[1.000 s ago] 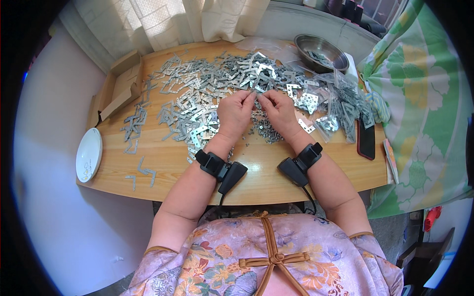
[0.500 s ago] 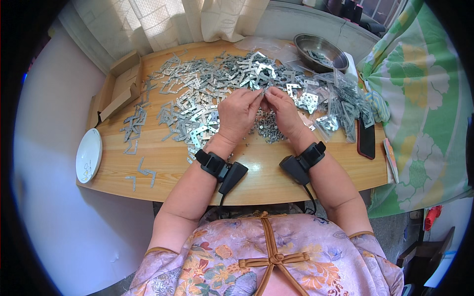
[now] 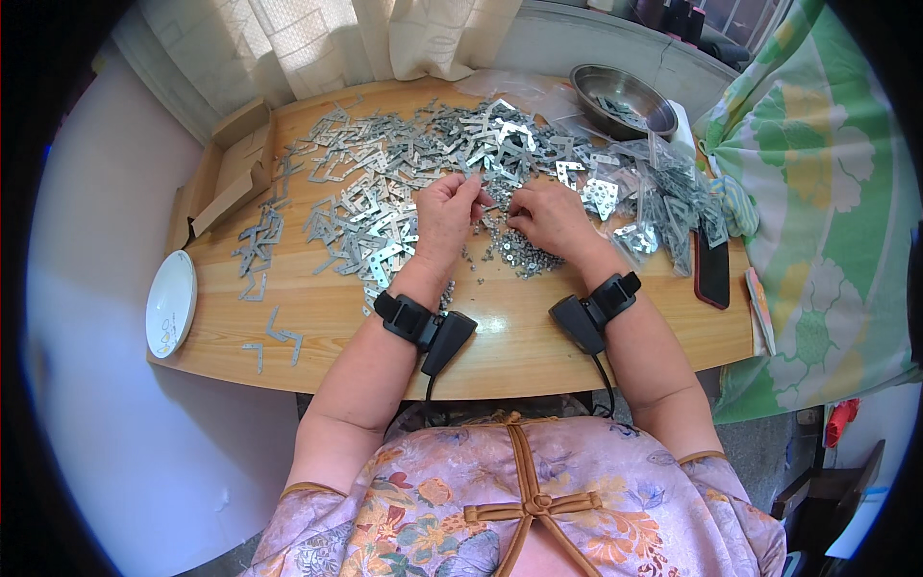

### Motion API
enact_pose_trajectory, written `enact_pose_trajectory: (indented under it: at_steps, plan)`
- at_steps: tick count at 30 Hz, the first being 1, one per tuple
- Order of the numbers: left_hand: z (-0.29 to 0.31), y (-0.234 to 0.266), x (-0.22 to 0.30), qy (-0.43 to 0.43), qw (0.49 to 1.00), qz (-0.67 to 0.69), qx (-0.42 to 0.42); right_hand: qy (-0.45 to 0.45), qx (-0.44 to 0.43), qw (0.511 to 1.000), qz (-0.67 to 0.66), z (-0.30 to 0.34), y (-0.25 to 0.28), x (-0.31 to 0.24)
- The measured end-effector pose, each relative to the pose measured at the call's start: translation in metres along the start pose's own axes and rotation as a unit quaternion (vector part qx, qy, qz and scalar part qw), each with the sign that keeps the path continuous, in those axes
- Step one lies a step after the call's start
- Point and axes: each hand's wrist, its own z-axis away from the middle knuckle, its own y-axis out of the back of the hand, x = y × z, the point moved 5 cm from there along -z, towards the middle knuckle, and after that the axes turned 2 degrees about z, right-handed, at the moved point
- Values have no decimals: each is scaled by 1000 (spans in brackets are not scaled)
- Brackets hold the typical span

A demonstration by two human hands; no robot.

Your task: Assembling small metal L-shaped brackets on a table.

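Observation:
My left hand (image 3: 447,219) is raised at the front of a wide heap of flat metal L-shaped brackets (image 3: 380,183). Its thumb and fingers are pinched together, and whatever sits between them is too small to name. To its right, my right hand (image 3: 553,221) dips its curled fingertips into a pile of small metal nuts (image 3: 524,255). What those fingertips grip, if anything, is hidden. A gap separates the two hands. Each wrist wears a black strap with a dark device on it.
On the left are an open cardboard box (image 3: 231,168), a white dish (image 3: 171,306) and some loose brackets (image 3: 260,240). At the right lie plastic bags of metal parts (image 3: 663,188) and a phone (image 3: 712,274). A steel bowl (image 3: 625,101) stands at the back right.
My hands, together half a second ago, have come apart. The left has shifted slightly left; the right has lowered its fingers to the nuts.

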Motion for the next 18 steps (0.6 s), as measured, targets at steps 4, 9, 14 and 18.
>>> enact_pose_trajectory:
  at_steps: [4, 9, 14, 18]
  plan:
    - [0, -2, -2, 29, 999, 6, -15, 57, 21, 997, 51, 0, 0, -4]
    - [1, -1, -3, 25, 999, 24, -9, 97, 27, 991, 89, -1, 0, -10]
    - [0, 1, -2, 17, 1000, 21, 3, 96, -10, 993, 72, -2, -2, -7]
    - [2, 0, 1, 6, 999, 37, 21, 95, -14, 994, 59, -1, 4, -10]
